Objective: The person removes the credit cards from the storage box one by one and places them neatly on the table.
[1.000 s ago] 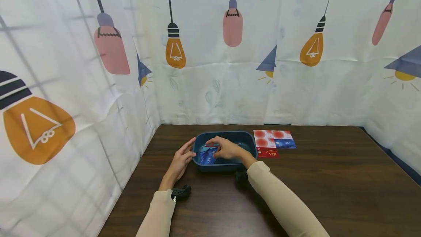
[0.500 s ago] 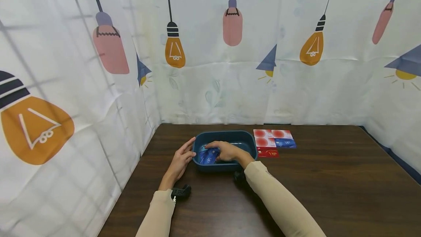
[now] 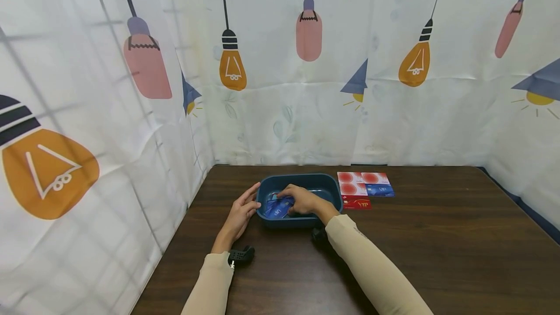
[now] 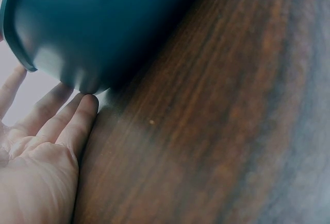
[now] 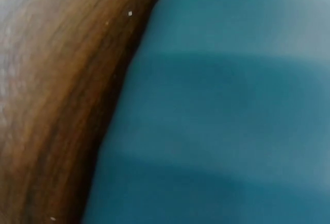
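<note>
Cards (image 3: pixel 274 209), blue ones, lie in the left part of the dark teal bin (image 3: pixel 286 223), with the right hand (image 3: pixel 303 200) curved over them; whether it grips one, I cannot tell. The left hand (image 3: pixel 238 214), extended and grasping nothing, touches the bin's left end, while a flat card group (image 3: pixel 359 189) lies just right of the bin on the brown table (image 3: pixel 437 227).

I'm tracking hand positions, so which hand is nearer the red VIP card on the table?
Right. The right hand is in the bin, left of the red VIP card; the left hand touches the bin's opposite end.
</note>
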`<state>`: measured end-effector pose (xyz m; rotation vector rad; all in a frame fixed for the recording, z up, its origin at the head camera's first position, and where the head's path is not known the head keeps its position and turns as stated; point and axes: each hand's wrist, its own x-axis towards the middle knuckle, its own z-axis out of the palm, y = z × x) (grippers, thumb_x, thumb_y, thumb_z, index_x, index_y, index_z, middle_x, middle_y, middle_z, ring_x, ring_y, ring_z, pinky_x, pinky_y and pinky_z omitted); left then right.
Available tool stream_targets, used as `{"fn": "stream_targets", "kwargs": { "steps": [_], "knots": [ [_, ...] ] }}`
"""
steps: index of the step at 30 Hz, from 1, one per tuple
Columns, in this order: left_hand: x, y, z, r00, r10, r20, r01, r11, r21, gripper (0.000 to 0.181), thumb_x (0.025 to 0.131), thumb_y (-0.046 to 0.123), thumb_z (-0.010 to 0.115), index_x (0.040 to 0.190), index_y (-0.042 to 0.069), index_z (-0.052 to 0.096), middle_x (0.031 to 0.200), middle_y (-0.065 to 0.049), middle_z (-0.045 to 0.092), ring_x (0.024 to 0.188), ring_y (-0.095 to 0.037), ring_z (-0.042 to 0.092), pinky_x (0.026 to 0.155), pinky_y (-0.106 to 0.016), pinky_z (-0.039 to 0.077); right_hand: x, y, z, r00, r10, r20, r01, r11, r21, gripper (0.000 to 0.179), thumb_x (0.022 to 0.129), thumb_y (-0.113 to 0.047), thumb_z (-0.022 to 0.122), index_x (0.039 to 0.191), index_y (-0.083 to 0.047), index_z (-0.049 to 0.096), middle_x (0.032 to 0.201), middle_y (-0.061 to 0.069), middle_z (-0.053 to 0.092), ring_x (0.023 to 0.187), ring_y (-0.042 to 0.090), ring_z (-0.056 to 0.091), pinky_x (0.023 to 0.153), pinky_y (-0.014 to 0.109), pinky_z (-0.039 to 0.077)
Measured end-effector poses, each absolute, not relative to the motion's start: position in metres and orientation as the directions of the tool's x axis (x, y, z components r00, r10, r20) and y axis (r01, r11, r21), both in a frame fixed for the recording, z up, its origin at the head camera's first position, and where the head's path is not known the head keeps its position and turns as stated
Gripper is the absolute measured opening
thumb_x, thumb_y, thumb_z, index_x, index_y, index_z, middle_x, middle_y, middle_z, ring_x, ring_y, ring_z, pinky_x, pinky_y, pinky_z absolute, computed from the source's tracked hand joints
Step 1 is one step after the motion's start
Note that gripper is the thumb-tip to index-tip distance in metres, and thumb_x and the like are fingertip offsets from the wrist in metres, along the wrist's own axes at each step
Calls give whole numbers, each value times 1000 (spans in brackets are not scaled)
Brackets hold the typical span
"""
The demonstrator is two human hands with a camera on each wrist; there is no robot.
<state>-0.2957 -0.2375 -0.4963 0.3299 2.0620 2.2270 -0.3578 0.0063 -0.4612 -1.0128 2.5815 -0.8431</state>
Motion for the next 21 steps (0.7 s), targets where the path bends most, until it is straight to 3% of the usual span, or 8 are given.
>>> {"fn": "stream_targets", "kwargs": {
  "steps": [10, 21],
  "knots": [
    [-296, -237, -496, -975, 200, 95, 78, -90, 993, 64, 99, 7, 55, 159, 22, 38, 168, -8, 29, 158, -29, 19, 125, -57, 21, -359, 8, -462, -787, -616, -3, -517, 663, -542, 51, 85, -20, 84, 133, -10, 68, 125, 8, 57, 116, 25, 58, 108, 46, 47],
    [-296, -237, -496, -977, 194, 91, 76, -84, 994, 63, 99, 6, 55, 159, 23, 39, 168, -6, 28, 158, -29, 19, 125, -57, 21, -356, 6, -460, -840, -543, -19, -484, 764, -427, 54, 83, -41, 84, 130, -17, 71, 117, 2, 58, 106, 22, 59, 98, 48, 50]
  ]
}}
